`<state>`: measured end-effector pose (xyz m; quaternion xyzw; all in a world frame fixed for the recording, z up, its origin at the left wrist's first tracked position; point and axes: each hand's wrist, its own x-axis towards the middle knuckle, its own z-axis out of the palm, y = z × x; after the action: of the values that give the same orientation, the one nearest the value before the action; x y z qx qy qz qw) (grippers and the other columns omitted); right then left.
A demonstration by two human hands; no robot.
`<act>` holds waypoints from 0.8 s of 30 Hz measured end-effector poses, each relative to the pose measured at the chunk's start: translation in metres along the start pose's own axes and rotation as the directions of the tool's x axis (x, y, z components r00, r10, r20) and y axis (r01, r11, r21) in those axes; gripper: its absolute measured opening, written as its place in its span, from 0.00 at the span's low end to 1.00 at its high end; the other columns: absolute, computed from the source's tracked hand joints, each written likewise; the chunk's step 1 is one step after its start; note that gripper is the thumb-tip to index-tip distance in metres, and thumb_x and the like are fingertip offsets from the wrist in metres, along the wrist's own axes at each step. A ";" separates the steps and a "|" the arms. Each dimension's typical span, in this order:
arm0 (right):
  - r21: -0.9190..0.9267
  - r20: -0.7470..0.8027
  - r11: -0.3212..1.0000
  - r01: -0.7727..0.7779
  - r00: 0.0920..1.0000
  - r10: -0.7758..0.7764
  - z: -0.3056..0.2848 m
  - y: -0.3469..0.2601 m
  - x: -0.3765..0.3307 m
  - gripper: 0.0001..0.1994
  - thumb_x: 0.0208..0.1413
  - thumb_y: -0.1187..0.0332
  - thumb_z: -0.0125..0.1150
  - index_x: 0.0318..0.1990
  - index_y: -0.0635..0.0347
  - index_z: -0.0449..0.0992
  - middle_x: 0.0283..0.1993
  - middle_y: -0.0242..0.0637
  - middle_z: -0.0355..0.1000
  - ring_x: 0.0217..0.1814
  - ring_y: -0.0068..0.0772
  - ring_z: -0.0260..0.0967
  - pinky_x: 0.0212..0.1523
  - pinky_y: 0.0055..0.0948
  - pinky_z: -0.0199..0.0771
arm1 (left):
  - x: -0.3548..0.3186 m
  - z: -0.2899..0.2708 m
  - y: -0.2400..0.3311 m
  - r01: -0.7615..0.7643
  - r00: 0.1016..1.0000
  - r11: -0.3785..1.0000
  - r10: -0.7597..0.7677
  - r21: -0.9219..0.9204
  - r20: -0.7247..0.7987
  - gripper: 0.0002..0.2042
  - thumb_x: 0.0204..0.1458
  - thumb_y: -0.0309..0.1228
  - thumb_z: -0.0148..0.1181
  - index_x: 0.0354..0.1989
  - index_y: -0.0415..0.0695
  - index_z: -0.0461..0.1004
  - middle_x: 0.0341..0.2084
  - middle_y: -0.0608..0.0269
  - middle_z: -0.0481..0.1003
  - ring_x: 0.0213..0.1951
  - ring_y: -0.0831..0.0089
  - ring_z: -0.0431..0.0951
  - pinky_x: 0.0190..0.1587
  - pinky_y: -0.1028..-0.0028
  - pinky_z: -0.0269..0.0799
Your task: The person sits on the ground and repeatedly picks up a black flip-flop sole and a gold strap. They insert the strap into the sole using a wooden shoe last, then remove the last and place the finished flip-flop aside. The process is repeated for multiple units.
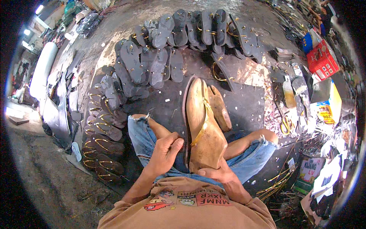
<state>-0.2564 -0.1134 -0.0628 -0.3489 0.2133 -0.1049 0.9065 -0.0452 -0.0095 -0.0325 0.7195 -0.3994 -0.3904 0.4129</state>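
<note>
The right hand (220, 173) is closed around the heel end of a wooden shoe last (207, 149), which reaches forward from that hand with a gold strap (202, 129) across it and a dark sole (186, 118) along its left side. Just left of that sole, the left hand (166, 150) is curled nearly into a fist, thumb against forefinger, and I can't tell whether anything is pinched there. Ahead of the right hand sits a second wooden last (220, 110), while dark sandals (158, 66) crowd round in front and left of the left hand
</note>
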 end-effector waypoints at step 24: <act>-0.466 -0.007 0.819 0.335 0.924 -0.382 0.008 0.008 0.051 0.64 0.52 0.76 0.68 0.80 0.55 0.16 0.84 0.53 0.32 0.88 0.52 0.31 0.82 0.48 0.41 | 0.052 0.054 -0.066 0.303 0.953 0.203 -0.068 -0.931 0.296 0.37 0.71 0.60 0.42 0.79 0.47 0.55 0.70 0.54 0.69 0.68 0.55 0.73 0.72 0.54 0.67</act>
<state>-0.2074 -0.1200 -0.0792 -0.5799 0.2075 -0.2380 0.7510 -0.0568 -0.0493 -0.1232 0.3091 -0.0181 -0.6660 0.6786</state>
